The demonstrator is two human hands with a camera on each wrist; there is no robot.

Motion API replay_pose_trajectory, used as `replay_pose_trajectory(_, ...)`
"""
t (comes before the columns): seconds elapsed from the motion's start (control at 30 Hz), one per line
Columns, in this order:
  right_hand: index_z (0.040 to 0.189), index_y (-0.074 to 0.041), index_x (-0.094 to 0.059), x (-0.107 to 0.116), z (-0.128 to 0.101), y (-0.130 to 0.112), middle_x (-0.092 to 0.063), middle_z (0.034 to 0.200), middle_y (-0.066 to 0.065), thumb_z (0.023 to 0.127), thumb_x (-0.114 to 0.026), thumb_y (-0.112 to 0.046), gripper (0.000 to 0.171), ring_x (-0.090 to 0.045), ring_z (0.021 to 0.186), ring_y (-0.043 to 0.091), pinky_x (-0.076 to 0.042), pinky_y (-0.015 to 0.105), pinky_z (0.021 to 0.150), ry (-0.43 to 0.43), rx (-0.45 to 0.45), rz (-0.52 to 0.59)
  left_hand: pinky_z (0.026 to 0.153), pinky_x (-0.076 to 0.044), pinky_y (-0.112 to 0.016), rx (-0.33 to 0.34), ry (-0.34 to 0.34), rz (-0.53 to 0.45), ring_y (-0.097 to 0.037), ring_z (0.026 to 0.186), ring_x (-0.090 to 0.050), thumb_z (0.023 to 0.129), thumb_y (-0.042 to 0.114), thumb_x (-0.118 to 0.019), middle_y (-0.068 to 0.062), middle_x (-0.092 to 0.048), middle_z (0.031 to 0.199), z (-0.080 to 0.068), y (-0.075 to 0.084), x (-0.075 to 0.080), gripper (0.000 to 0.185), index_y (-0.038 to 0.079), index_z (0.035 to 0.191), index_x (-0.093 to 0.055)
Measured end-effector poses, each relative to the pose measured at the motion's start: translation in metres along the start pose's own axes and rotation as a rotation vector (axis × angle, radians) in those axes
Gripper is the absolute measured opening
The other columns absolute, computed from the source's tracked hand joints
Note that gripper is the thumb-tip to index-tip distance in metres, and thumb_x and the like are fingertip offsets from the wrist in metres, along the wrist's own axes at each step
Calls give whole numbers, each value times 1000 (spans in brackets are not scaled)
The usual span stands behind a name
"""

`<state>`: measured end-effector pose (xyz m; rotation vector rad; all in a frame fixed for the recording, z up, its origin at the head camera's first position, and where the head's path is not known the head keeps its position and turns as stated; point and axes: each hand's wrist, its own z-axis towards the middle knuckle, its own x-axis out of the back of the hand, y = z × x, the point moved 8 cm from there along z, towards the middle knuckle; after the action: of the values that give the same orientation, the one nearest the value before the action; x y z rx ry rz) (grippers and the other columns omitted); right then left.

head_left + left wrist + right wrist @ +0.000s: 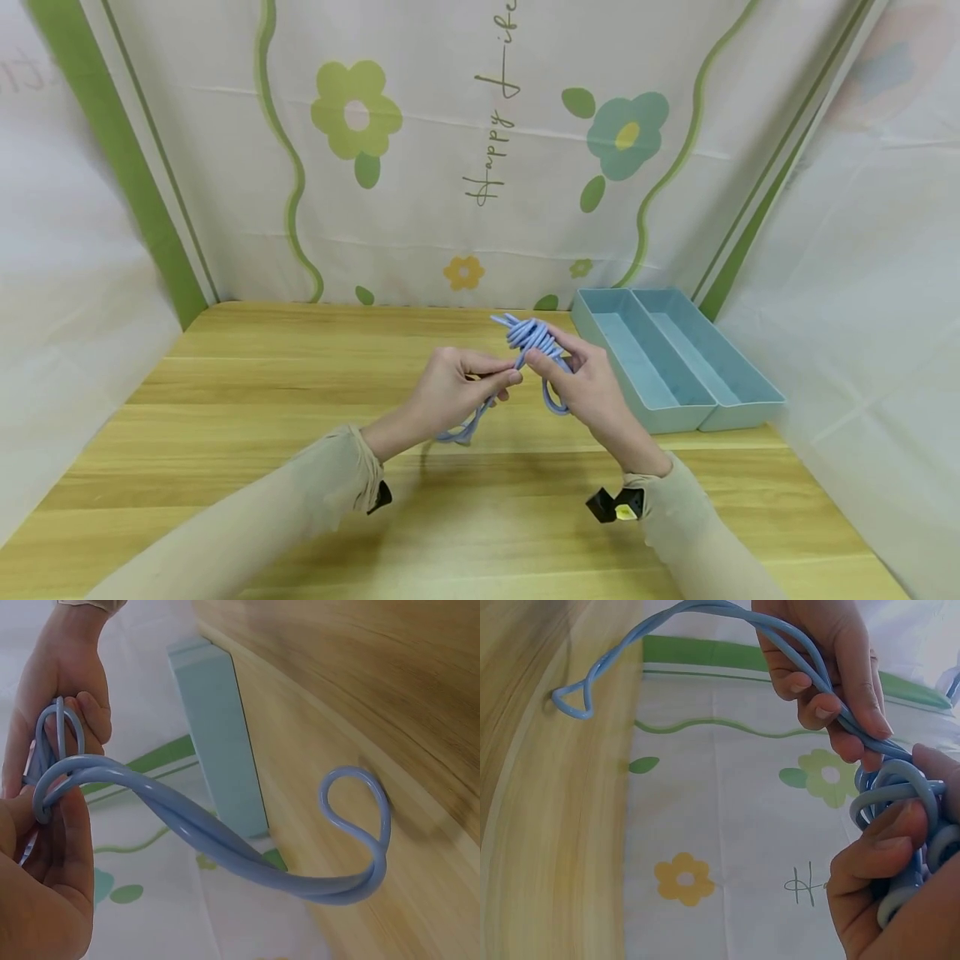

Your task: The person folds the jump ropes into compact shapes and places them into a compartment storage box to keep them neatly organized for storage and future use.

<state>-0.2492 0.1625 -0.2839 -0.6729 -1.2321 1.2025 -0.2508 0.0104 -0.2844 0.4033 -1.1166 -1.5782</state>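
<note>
Wooden table [247, 400] with a light blue two-slot tray [738, 392] sitting empty off to the right, and above the middle of the table both hands are working a blue cord [528, 337]. Looks like most of it is already bundled: the right hand [592, 387] has its fingers curled around a fat coil of loops, while the left hand [450, 392] pinches the doubled strand just beside it. What's left, I'd say, is the loose tail hanging down toward the table, plus getting the bundle into the tray. The head view shows the tray is empty; the left wrist view shows the tail ends in a folded loop [356, 817] close to the wood, which you can't really make out from above.
</note>
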Motion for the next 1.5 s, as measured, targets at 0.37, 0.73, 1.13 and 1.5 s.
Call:
replay_pose_trajectory(0.37, 143, -22, -53, 2, 8, 25, -62, 81, 11, 95, -68, -22, 50, -31, 46, 14, -28, 28, 40, -5, 52, 44, 61, -56, -30, -8, -202, -139, -21, 74, -69, 95, 5, -64, -8, -73, 86, -3, -25, -6, 17, -1, 107, -75)
replay_pose_trajectory(0.73, 141, -27, -56, -3, 2, 12, -63, 88, 11, 94, -70, -19, 50, -38, 48, 16, -35, 30, 40, -107, 193, 48, 71, -57, -41, 50, -401, -289, -36, 76, -67, 98, -1, -59, -19, -70, 83, -6, -36, -9, 20, -5, 112, -72)
replay_pose_trajectory(1.13, 143, -9, -53, -3, 0, 6, -62, 121, 16, 97, -66, -18, 48, -60, 93, 25, -53, 31, 72, -172, 230, 189, 71, -56, -43, 96, -455, -202, -19, 71, -61, 100, 6, -58, -11, -69, 77, 0, -52, -3, 19, 0, 107, -75)
replay_pose_trajectory(1.5, 139, -9, -56, -8, -3, 1, -59, 84, 12, 97, -66, -20, 45, -38, 46, 16, -34, 30, 39, -281, 260, 136, 65, -50, -32, 56, -522, -68, -15, 62, -54, 99, 9, -60, -5, -68, 73, 10, -48, -1, 17, 6, 99, -77)
